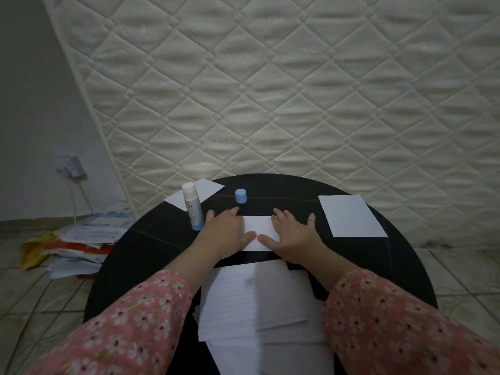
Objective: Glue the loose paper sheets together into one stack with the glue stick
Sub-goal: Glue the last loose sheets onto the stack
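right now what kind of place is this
Probably a room in a home, used as a makeshift craft spot: a quilted mattress leans upright behind the round black table, with tiled floor and a wall socket.

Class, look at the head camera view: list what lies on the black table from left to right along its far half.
Glue stick → blue cap → left hand → right hand → lined sheet.

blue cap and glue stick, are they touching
Apart. The head view shows bare black table between the upright blue cap and the uncapped glue stick.
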